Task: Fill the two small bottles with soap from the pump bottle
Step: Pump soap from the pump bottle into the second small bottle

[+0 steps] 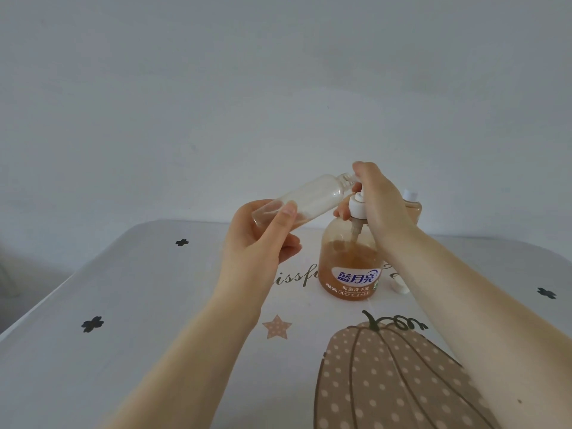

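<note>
Head view: left hand [260, 239] fingers curl around an empty clear small bottle [306, 199], tilted, its open neck at the pump nozzle. Right hand [376, 199] closes over the pump bottle [351, 267] head; a capped, filled small bottle [411, 205] stands far right on the table [123, 305].

Both bare forearms are reaching forward and up from the near edge, converging toward the middle. The left hand [263, 239] is curling around a clear bottle [306, 199], thumb lying across its near side and fingers wrapping behind, and is holding it tilted with the open neck pointing up and to the right. The right hand [376, 199] is arching over the pump [357, 209], wrist bent downward, palm facing down and fingers draping over the pump's head. The bottle's neck is reaching the right hand's fingers; whether they are touching cannot be told.
</note>
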